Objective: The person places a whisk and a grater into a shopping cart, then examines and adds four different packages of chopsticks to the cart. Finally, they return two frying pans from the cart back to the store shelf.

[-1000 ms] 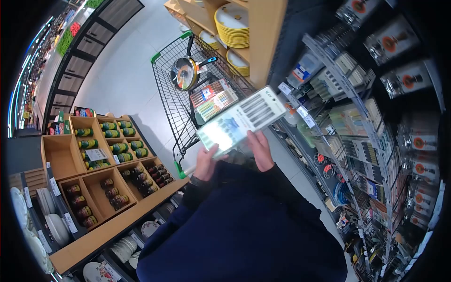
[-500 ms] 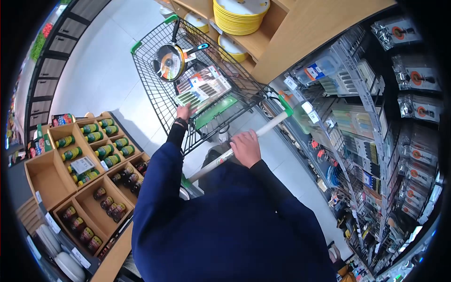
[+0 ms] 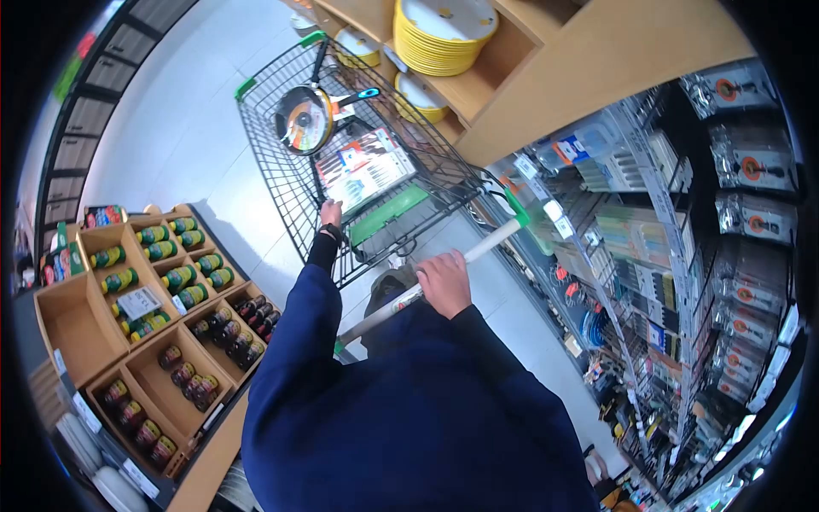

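A wire shopping cart (image 3: 264,162) with green corner pieces stands in front of me. My left hand (image 3: 331,212) reaches into it, fingers closed at the near left corner of a flat cutlery pack (image 3: 365,167). The pack lies face up, with rows of utensils printed or packed on it. Beyond it sits a frying pan (image 3: 304,119) with a round label, and a black handle with a blue tip sticks out to the right. My right hand (image 3: 444,283) is wrapped round the cart's pale handlebar (image 3: 380,317).
Left, a wooden display (image 3: 77,320) holds bottles and dark jars in compartments. Stacked yellow-rimmed plates (image 3: 444,43) fill shelves beyond the cart's right side. Packaged kitchen tools hang on a rack (image 3: 674,213) at right. Pale floor tiles (image 3: 192,102) show left of the cart.
The cutlery pack has gone from raised and tilted to lying flatter in the cart. My left hand has moved slightly down and toward me. My right hand stays on the handlebar.
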Demonstrator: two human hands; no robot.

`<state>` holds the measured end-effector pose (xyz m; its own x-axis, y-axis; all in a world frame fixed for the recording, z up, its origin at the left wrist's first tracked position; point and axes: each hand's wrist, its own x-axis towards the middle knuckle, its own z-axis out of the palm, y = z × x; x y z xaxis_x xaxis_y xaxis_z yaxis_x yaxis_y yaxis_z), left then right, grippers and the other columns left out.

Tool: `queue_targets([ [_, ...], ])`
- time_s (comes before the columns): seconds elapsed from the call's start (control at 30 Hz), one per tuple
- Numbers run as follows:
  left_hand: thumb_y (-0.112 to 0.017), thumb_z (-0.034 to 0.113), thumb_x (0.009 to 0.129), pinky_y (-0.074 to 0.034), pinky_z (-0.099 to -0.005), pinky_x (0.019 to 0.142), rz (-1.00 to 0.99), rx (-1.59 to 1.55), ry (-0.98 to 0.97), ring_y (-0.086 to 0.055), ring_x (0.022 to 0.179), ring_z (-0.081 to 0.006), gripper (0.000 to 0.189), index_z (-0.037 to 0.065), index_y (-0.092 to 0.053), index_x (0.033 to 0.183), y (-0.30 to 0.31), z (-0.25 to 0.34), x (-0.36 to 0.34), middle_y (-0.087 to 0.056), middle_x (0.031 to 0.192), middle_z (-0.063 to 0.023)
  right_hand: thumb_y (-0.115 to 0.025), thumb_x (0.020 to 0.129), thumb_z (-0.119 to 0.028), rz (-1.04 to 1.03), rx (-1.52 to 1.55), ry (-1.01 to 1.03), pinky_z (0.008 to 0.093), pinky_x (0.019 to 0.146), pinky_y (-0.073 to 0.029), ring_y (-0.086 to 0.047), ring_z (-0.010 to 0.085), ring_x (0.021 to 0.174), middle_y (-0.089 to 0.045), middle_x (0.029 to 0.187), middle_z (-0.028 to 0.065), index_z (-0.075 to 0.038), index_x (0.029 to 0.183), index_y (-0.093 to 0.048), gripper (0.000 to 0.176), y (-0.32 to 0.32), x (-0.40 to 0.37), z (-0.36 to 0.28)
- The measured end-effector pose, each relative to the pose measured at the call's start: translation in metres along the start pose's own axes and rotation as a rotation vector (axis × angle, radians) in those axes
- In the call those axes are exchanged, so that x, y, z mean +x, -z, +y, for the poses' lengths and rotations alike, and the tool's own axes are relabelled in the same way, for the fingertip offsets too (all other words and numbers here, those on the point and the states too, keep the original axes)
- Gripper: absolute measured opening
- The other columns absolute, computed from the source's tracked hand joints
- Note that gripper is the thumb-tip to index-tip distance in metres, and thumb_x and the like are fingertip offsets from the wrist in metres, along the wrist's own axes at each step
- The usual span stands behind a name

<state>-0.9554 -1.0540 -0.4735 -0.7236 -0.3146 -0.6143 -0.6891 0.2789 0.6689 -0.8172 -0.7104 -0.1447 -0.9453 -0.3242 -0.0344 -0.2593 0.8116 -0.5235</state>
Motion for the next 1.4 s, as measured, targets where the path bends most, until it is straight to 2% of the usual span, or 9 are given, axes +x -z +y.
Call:
queue_targets([
  [0.1, -0.060, 0.022, 0.091, -0.045, -0.0254, 0.058, -0.050, -0.464, 0.043, -0.056, 0.067, -0.0103, 0.031, 0.004, -0.062, 0.116, 0.032, 0.053, -0.082, -0.060, 0.084, -0.0003, -0.061, 0.088, -0.025, -0.040, -0.021, 0.070, 0.0476, 0.107, -0.030, -0.056, 0.0224, 0.102, -0.062, 0.095, 0.0036, -0.011, 0.096, -0.065, 0.016, 0.008, 0.001, 0.000],
  [0.23, -0.057, 0.015, 0.096, -0.052, -0.0263, 0.068, -0.161, -0.589, -0.242, -0.064, 0.076, -0.0140, 0.025, 0.002, -0.060, 0.118, 0.073, 0.077, -0.168, -0.067, 0.097, -0.0047, -0.062, 0.089, -0.031, -0.188, 0.042, 0.285, 0.0454, 0.098, -0.036, -0.058, 0.0273, 0.099, -0.064, 0.097, 0.0070, -0.010, 0.099, -0.065, 0.023, 0.013, 0.001, 0.023],
  [0.43, -0.055, 0.017, 0.095, -0.052, -0.0345, 0.064, 0.368, 0.038, -0.539, -0.068, 0.072, -0.0244, 0.017, 0.005, -0.065, 0.102, 0.094, 0.139, -0.362, -0.069, 0.080, -0.0108, -0.077, 0.070, -0.047, -0.351, -0.121, 0.431, 0.0433, 0.091, -0.042, -0.061, 0.0286, 0.098, -0.066, 0.096, 0.0087, -0.011, 0.101, -0.068, 0.048, 0.041, 0.024, 0.083],
  [0.53, -0.054, 0.021, 0.094, -0.051, -0.0384, 0.062, 0.405, 0.181, -0.582, -0.067, 0.071, -0.0285, 0.018, 0.009, -0.067, 0.099, 0.078, 0.124, -0.420, -0.067, 0.074, -0.0097, -0.074, 0.068, -0.033, -0.468, -0.350, 0.354, 0.0453, 0.077, -0.051, -0.066, 0.0298, 0.090, -0.069, 0.092, 0.0096, -0.016, 0.094, -0.072, 0.032, 0.056, 0.050, 0.121],
  [0.67, -0.052, 0.036, 0.092, -0.051, -0.0438, 0.063, 0.356, 0.737, -0.254, -0.068, 0.071, -0.0270, 0.028, 0.015, -0.070, 0.098, 0.036, 0.069, -0.434, -0.068, 0.071, -0.0075, -0.067, 0.075, -0.039, -0.712, -0.407, 0.431, 0.0449, 0.081, -0.054, -0.068, 0.0314, 0.091, -0.071, 0.095, 0.0105, -0.019, 0.098, -0.073, 0.031, 0.059, 0.066, 0.128],
  [0.83, -0.056, 0.050, 0.086, -0.054, -0.0389, 0.063, 0.615, 0.525, -0.241, -0.069, 0.069, -0.0257, 0.036, 0.018, -0.073, 0.089, 0.015, 0.073, -0.426, -0.071, 0.072, -0.0030, -0.065, 0.076, -0.054, -0.908, -0.440, 0.443, 0.0445, 0.084, -0.054, -0.069, 0.0328, 0.091, -0.072, 0.097, 0.0131, -0.016, 0.102, -0.074, 0.047, 0.054, 0.079, 0.132],
  [1.03, -0.055, 0.050, 0.085, -0.054, -0.0415, 0.079, 0.420, 0.588, 0.287, -0.071, 0.088, -0.0302, 0.046, 0.010, -0.074, 0.097, 0.029, 0.084, -0.406, -0.074, 0.092, -0.0112, -0.064, 0.076, -0.055, -0.890, -0.416, 0.469, 0.0434, 0.086, -0.054, -0.069, 0.0317, 0.092, -0.072, 0.095, 0.0141, -0.013, 0.097, -0.075, 0.048, 0.051, 0.076, 0.129],
  [1.17, -0.051, 0.045, 0.086, -0.054, -0.0419, 0.082, 0.447, 0.626, 0.275, -0.070, 0.093, -0.0307, 0.047, 0.006, -0.072, 0.101, 0.029, 0.080, -0.401, -0.073, 0.099, -0.0123, -0.063, 0.076, -0.057, -0.961, -0.399, 0.498, 0.0433, 0.087, -0.053, -0.069, 0.0326, 0.094, -0.072, 0.098, 0.0154, -0.011, 0.104, -0.074, 0.055, 0.046, 0.079, 0.129],
  [1.4, -0.042, 0.047, 0.092, -0.047, -0.0455, 0.093, -0.045, 0.959, 0.089, -0.063, 0.111, -0.0311, 0.049, 0.015, -0.066, 0.119, 0.023, 0.040, -0.385, -0.067, 0.117, -0.0148, -0.064, 0.076, -0.056, -0.871, -0.464, 0.471, 0.0432, 0.087, -0.053, -0.068, 0.0351, 0.098, -0.070, 0.104, 0.0197, -0.005, 0.107, -0.072, 0.059, 0.056, 0.048, 0.126],
])
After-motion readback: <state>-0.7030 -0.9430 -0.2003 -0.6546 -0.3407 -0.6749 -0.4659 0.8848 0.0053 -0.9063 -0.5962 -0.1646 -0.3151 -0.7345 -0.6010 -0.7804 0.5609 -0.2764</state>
